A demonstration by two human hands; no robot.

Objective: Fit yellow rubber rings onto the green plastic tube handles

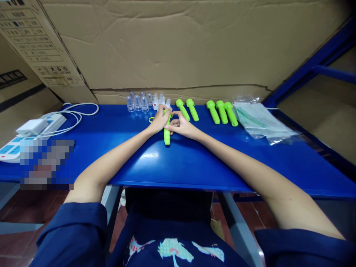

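Note:
A lime-green flashlight-shaped tube (167,137) with a ribbed grip points toward me over the blue table. My left hand (160,120) is closed round its upper part and hides most of the head. From the other side, my right hand (182,125) has its thumb and curled fingers against the tube. A thin yellow-green loop (151,119) sticks out left of my left hand. Just behind the hands stand several clear plastic domed cylinders (144,104) and several small white-based clear pieces (155,102). Two more green flashlight-shaped tubes (192,109) lie close to my right hand.
Three green tubes (221,112) lie farther right, beside clear plastic bags (263,120). At left are a power strip (11,150), a white charger (32,127) with cable, and a blurred-out object (50,163). Cardboard (172,48) walls the back of the blue table (133,163).

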